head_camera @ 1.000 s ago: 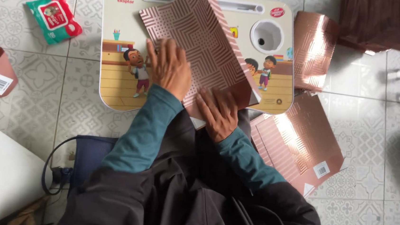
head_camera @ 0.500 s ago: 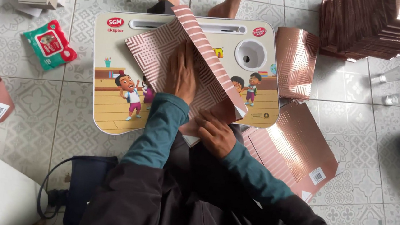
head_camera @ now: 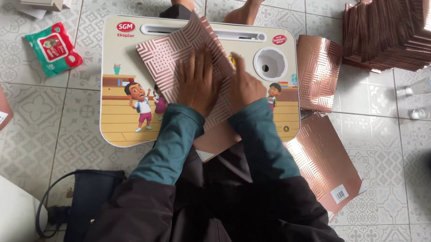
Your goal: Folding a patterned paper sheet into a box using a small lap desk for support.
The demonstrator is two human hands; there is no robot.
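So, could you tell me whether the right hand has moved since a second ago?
Yes. The right hand has gone up the patterned cardboard sheet, from the near edge of the lap desk towards its round cup hole, beside the left hand.

Home floor used as a workspace. Patterned grey ceramic floor tiles (head_camera: 75,140), cartoon-printed child's lap desk (head_camera: 124,103). Stacked rose-gold patterned cardboard sheets (head_camera: 402,33), someone's bare feet (head_camera: 245,5).
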